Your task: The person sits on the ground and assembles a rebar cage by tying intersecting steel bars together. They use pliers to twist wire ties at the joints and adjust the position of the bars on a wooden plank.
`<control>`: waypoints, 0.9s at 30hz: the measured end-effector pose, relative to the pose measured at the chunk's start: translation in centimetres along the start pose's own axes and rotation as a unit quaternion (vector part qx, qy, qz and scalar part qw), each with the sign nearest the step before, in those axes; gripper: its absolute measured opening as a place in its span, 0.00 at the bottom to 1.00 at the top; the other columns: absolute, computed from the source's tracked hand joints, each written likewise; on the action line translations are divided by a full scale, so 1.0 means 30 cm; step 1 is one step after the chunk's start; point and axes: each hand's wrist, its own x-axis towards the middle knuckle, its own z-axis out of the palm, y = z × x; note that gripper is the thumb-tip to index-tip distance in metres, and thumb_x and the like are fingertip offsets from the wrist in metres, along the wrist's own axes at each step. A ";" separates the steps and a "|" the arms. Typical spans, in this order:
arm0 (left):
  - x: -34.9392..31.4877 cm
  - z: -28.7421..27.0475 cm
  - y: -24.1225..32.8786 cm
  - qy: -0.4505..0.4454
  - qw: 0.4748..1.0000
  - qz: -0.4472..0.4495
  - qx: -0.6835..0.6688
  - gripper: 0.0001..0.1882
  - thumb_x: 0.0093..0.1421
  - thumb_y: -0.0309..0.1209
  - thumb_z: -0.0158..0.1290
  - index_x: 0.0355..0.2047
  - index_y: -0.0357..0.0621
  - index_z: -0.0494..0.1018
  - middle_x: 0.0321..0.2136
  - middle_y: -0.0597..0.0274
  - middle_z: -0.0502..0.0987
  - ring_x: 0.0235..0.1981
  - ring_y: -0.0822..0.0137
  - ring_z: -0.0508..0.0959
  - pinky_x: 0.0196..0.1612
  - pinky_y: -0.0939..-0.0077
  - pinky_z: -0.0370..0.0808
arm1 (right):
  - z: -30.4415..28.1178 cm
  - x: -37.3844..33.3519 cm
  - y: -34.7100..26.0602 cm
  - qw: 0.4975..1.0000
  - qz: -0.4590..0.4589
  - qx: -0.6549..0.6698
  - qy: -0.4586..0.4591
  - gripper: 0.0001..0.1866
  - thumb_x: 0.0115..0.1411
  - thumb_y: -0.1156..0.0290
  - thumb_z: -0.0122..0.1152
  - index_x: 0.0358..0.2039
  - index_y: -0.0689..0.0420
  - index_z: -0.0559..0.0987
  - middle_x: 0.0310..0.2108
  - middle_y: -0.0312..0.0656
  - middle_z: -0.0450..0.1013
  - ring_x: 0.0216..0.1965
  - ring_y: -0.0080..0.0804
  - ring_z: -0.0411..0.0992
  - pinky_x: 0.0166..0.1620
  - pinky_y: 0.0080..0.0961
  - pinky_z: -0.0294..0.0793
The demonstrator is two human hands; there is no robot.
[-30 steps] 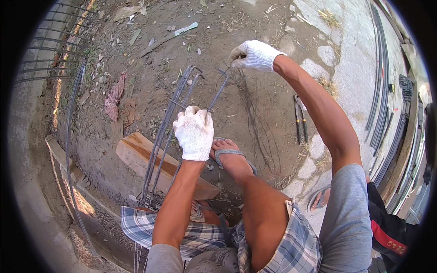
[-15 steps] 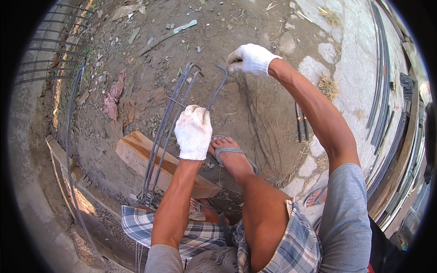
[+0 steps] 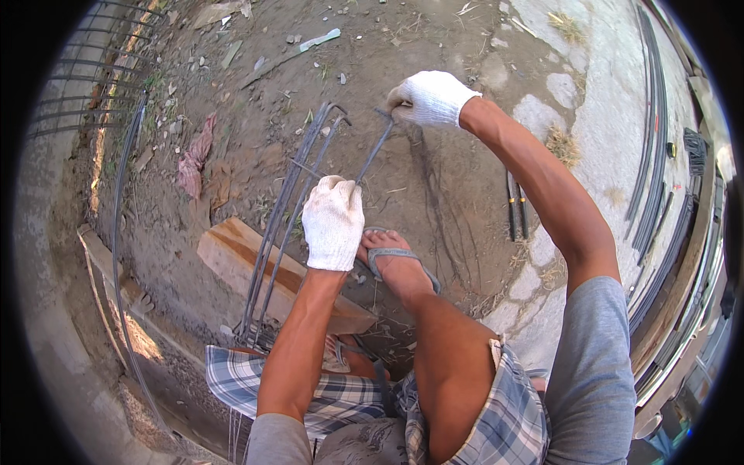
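My left hand (image 3: 333, 225), in a white knit glove, is closed round a thin bent rebar rod (image 3: 373, 151). From the fist, the rod slants up and right to a hooked end. My gloved right hand (image 3: 432, 99) is at that bend, its fingers curled and closed against it; the fingertips partly hide the contact. Left of my left hand, several long rebar rods (image 3: 279, 209) with bent upper ends lean across a wooden block (image 3: 232, 248). A short crosspiece (image 3: 305, 166) passes over these rods towards my left fist; its join is hidden.
Pliers-like tool handles (image 3: 517, 208) lie on the dirt right of my sandalled foot (image 3: 395, 260). Long dark rods (image 3: 655, 116) lie on the concrete at right. A rebar grid (image 3: 97, 77) is at far left, near a crumpled pinkish cloth (image 3: 194, 159).
The rod's hooked end has shifted slightly up and right, and now meets my right fingers. My left hand has moved a little up and right.
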 end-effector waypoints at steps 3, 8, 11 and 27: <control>-0.018 -0.010 -0.013 -0.028 1.000 -0.006 -0.009 0.12 0.61 0.29 0.67 0.45 0.38 0.86 0.44 0.50 0.85 0.45 0.48 0.86 0.50 0.58 0.82 | 0.010 0.001 0.007 1.000 0.000 0.021 0.012 0.16 0.66 0.58 0.63 0.49 0.48 0.89 0.44 0.46 0.87 0.46 0.52 0.84 0.51 0.45 0.83; -0.054 -0.036 -0.038 -0.032 0.997 0.001 -0.067 0.21 0.61 0.29 0.69 0.55 0.39 0.84 0.54 0.48 0.84 0.52 0.48 0.85 0.55 0.59 0.82 | 0.012 0.002 0.018 0.999 -0.004 0.032 0.015 0.17 0.65 0.56 0.62 0.48 0.48 0.90 0.44 0.47 0.87 0.46 0.53 0.84 0.51 0.45 0.83; -0.059 -0.033 -0.044 -0.023 0.996 -0.017 -0.087 0.22 0.62 0.29 0.70 0.56 0.39 0.83 0.56 0.48 0.83 0.53 0.48 0.85 0.56 0.60 0.82 | 0.009 0.006 0.015 0.999 0.010 0.036 0.011 0.17 0.65 0.56 0.62 0.48 0.48 0.90 0.44 0.47 0.87 0.46 0.53 0.85 0.52 0.44 0.83; -0.045 0.038 -0.010 0.039 0.999 -0.003 -0.026 0.13 0.63 0.29 0.67 0.47 0.40 0.88 0.47 0.50 0.87 0.46 0.48 0.87 0.52 0.57 0.83 | 0.044 -0.005 0.035 0.990 0.069 0.125 -0.004 0.20 0.65 0.54 0.68 0.50 0.54 0.89 0.45 0.49 0.87 0.45 0.49 0.85 0.51 0.42 0.83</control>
